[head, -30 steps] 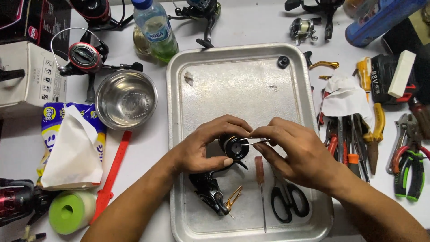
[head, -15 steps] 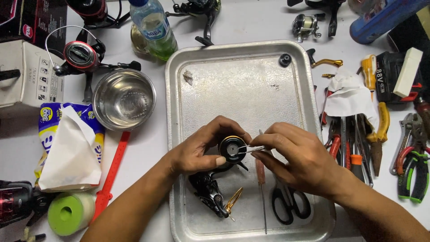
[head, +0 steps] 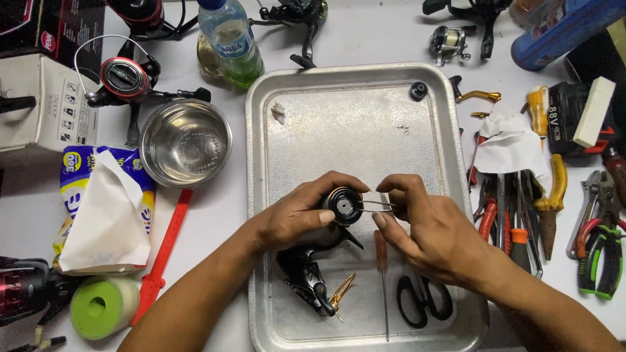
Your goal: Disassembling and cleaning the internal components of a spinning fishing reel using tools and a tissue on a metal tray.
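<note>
Reel work sits at the centre: a black spinning reel (head: 313, 261) is held over the metal tray (head: 365, 117), its round top face turned up toward the camera. The left hand (head: 293, 218) is closed around the reel's upper part, thumb lying along the near side of the round black face (head: 343, 205). From that face a thin metal tool, tweezers or a pick by the look of it (head: 375, 206), runs out to the right, its long axis nearly level and its tip at the centre of the face. The right hand (head: 433, 234) pinches the tool's far end between thumb and forefinger, so the reel lies directly left of this hand and just beside it; the left hand is the nearer, being already on the reel. The reel body hangs below the left palm, dark and glossy, with a small gold handle part (head: 342, 290) at its lower end.

Under the right hand, on the tray floor, lie a slim screwdriver with a reddish-brown handle (head: 381, 251) and black scissors (head: 424, 301). Farther right of that hand, off the tray, pliers and cutters (head: 515, 221) are lined up on the white table. Left of the left hand stand a steel bowl (head: 186, 142), a tissue pack (head: 104, 208) and a green tape roll (head: 98, 306).
</note>
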